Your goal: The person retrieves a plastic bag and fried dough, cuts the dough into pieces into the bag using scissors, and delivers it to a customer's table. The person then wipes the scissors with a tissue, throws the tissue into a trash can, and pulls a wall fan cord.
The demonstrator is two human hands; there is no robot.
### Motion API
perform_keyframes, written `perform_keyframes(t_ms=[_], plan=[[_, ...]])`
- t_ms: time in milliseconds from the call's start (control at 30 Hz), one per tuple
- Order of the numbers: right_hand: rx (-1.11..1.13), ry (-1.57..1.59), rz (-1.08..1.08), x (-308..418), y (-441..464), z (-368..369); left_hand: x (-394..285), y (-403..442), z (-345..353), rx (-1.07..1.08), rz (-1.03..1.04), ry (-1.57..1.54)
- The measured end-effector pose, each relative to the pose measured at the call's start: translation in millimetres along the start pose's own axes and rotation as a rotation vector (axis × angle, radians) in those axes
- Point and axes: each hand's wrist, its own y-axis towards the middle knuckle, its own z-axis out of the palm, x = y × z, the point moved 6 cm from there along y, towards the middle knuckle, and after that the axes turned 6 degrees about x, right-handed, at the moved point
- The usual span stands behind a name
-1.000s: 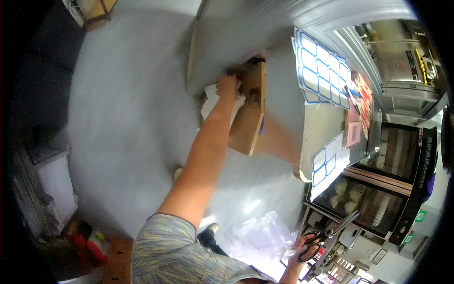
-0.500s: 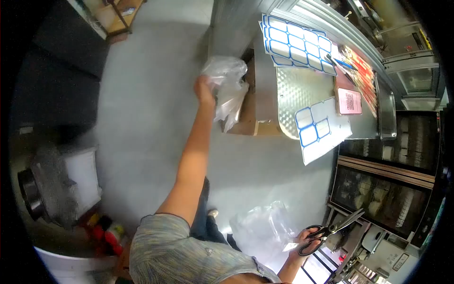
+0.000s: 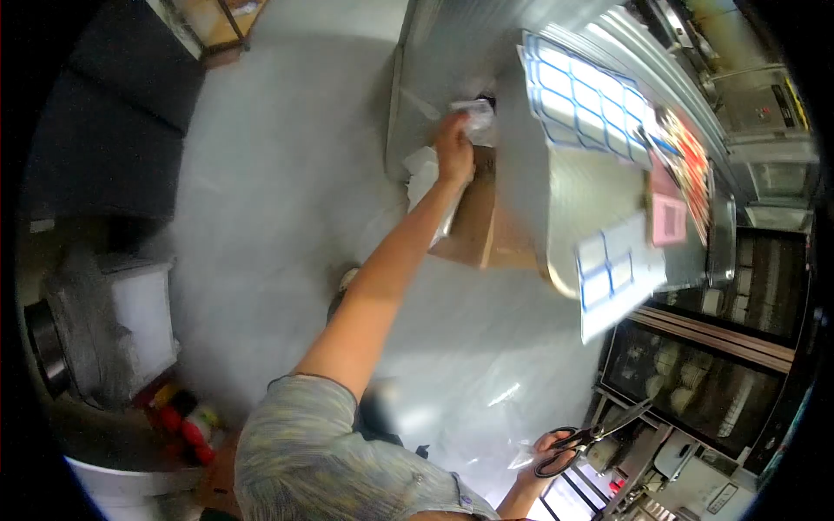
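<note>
Upper centre: my left hand [image 3: 455, 154] now at brown cardboard box [image 3: 473, 227], pinching crumpled clear plastic [image 3: 479, 120]; right hand [image 3: 544, 453] grips black-handled metal scissors [image 3: 599, 431].

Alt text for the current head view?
A left hand reaches to crumpled clear plastic at a cardboard box beside a metal counter; the right hand holds black-handled scissors. Blue-lined label sheets lie on the counter.

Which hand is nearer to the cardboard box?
Left. The left hand is right by the box's upper edge in the picture; contact is unclear. The right hand is well away, at lower right, holding the scissors.
</note>
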Motion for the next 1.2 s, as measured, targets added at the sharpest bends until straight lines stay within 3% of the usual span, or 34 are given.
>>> perform_keyframes(t_ms=[67, 100, 133, 167, 200, 267, 333, 400, 467, 533, 600, 633, 667, 733, 800, 867, 900, 933, 1033, 1133, 1200], plan=[[-0.065, -0.037, 0.035, 0, 11, 30, 7, 8, 24, 0.158, -0.097, -0.058], [-0.147, 0.011, 0.046, -3, 14, 43, 9, 13, 31, 0.356, -0.109, -0.024], [-0.060, -0.029, 0.058, 4, 17, 55, 8, 11, 37, 0.553, -0.127, 0.005], [-0.040, -0.060, 0.060, 9, 22, 72, 11, 16, 38, 0.478, -0.111, -0.115], [-0.019, -0.091, 0.064, 14, 24, 92, 19, 12, 42, 0.500, -0.240, -0.192], [-0.185, -0.121, 0.020, 18, 24, 109, 43, 16, 54, 0.646, -0.621, -0.237], [-0.216, -0.056, -0.002, 4, 27, 83, 59, 23, 71, 0.638, -0.520, -0.155], [-0.084, -0.111, 0.124, 16, 21, 94, 87, 19, 100, 0.508, -0.655, -0.244], [-0.339, -0.141, 0.035, 21, 21, 137, 58, 33, 75, 0.564, -0.769, -0.169], [-0.262, -0.180, 0.108, 15, 17, 146, 27, 34, 38, 0.760, -0.799, 0.070], [-0.193, -0.166, 0.214, 11, 11, 123, 13, -8, 19, 0.138, -0.642, 0.060], [0.166, -0.008, 0.270, 7, 16, 116, -13, -17, -6, 0.165, -0.585, -0.084], [0.051, -0.013, 0.247, 5, 16, 106, -30, -22, -40, 0.194, -0.525, -0.229], [-0.059, -0.180, 0.170, 7, 13, 91, -5, -50, -83, 0.257, -0.459, -0.031], [-0.079, -0.507, 0.079, 11, 5, 77, 52, -90, -99, 0.182, -0.780, 0.173], [-0.197, -0.104, 0.201, 8, 6, 123, 32, -118, -90, 0.389, -0.665, 0.196], [0.021, -0.137, 0.181, 12, 7, 133, 18, -133, -83, 0.490, -0.599, 0.206], [-0.355, -0.119, 0.156, 10, 3, 146, 6, -150, -76, 0.550, -0.546, 0.225], [0.110, -0.153, 0.217, 13, 10, 155, -11, -163, -79, 0.507, -0.624, 0.014], [-0.104, -0.106, 0.189, 12, 3, 146, -2, -173, -75, 0.435, -0.758, -0.188], [-0.091, -0.078, 0.212, 4, 3, 127, 8, -180, -73, 0.330, -0.859, -0.366]])
